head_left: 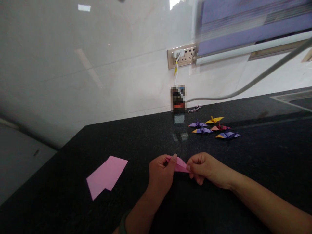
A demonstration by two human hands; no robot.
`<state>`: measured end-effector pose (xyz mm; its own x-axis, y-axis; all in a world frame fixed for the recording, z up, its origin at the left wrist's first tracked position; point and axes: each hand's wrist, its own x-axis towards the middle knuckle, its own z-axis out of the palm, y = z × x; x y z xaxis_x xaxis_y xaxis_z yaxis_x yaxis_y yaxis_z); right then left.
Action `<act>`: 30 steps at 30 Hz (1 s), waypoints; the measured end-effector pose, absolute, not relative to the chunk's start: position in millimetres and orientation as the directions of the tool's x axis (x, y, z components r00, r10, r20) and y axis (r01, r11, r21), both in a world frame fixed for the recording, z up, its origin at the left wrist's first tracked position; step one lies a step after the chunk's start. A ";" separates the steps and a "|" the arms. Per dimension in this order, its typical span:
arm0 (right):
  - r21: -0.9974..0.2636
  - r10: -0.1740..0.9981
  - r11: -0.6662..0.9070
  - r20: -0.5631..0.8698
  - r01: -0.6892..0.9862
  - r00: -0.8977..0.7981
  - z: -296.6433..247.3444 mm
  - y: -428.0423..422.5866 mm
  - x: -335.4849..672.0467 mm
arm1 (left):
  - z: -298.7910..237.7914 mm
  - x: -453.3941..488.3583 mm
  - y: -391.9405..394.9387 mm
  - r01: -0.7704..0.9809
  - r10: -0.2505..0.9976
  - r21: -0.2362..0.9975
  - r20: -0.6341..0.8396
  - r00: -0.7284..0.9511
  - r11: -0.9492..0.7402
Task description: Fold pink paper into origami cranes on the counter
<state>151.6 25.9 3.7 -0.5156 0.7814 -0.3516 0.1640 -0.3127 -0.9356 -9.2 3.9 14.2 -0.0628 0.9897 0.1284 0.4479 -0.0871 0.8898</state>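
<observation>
Holding a folded pink paper (180,165) in both hands, just above the near part of the black bench (60,198).

The left hand (161,172) pinches one end of the paper with its thumb and fingers, and the right hand (203,169) pinches the other end, so both hands are closed tight on it and sit close together. To the left, a flat pink sheet (106,175) lies on the bench, well apart from the hands. Farther back and to the right, a little group of paper birds (212,128) in purple, yellow and red sits together. Behind them, a small string of beads (194,109) lies by the wall (85,81). Beside the beads, a blurred thing (177,98) leans on the wall, with a white cord (177,70) going up to the socket plate (186,56).
</observation>
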 end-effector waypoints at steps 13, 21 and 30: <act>-0.956 0.835 -0.262 -0.294 0.134 -0.464 10.8 30.9 158.3 | 14.3 -16.7 4.4 0.556 0.959 0.814 0.267 -0.096 -0.172; -0.963 0.854 -0.103 -0.213 0.247 -0.475 7.6 21.1 145.2 | 15.9 -4.8 3.3 0.426 0.986 0.895 0.165 -0.037 -0.133; -0.964 0.842 -0.091 -0.208 0.249 -0.497 9.9 19.5 142.9 | 11.3 -9.1 7.2 0.256 0.999 0.966 0.035 -0.007 -0.032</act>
